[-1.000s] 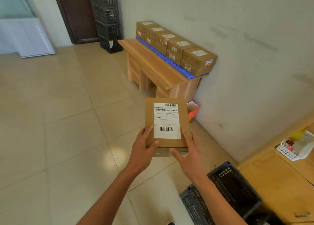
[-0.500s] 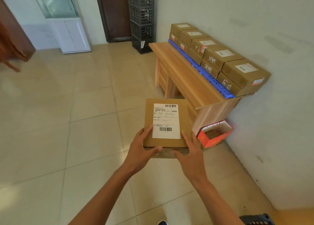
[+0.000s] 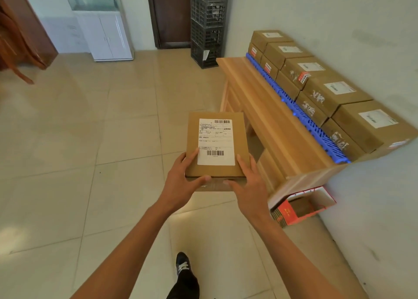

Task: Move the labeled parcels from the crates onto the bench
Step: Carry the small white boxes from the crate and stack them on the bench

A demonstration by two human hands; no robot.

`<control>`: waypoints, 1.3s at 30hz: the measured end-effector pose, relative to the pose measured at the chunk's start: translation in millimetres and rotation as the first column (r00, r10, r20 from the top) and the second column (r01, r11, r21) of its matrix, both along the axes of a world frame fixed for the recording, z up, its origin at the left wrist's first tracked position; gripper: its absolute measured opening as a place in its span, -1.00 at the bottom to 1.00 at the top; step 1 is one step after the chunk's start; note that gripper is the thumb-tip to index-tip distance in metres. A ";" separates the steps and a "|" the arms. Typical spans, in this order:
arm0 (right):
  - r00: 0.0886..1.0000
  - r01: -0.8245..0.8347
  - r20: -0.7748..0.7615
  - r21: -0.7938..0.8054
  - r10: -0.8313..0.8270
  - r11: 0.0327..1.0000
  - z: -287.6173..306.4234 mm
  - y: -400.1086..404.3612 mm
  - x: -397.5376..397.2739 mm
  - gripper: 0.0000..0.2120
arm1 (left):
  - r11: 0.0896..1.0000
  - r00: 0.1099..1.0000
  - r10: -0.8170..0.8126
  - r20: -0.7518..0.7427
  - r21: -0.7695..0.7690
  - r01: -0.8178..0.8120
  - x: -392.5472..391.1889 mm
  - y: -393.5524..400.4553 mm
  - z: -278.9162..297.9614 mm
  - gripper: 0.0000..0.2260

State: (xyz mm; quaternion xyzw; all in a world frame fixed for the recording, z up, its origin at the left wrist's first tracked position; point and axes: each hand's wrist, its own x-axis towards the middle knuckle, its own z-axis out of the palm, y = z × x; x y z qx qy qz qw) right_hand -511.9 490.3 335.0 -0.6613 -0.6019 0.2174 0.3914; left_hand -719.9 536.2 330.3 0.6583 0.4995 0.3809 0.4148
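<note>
Beside bench | both hands grip parcel (label up)

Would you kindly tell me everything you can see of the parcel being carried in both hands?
The parcel is a flat, rectangular box of plain brown cardboard, closed, held roughly level above the tiled floor, beside the wooden bench. A white shipping label with two barcodes and small print covers much of its top. The left hand grips its near left corner, thumb along the near edge; the right hand holds the near right corner likewise. Nothing else touches it.
</note>
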 end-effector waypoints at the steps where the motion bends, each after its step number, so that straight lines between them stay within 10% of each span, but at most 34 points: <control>1: 1.000 0.008 0.012 0.005 -0.008 1.000 -0.5 18.0 -1.7 -0.22 | 1.000 1.000 -0.011 0.011 -0.001 0.011 -0.7 19.8 -0.6 -0.28; 39: 0.986 0.163 -0.038 -0.048 -0.165 0.986 -5.6 621.7 94.2 -0.25 | 0.988 0.991 -0.129 -0.044 0.075 0.132 99.4 654.6 4.7 -0.34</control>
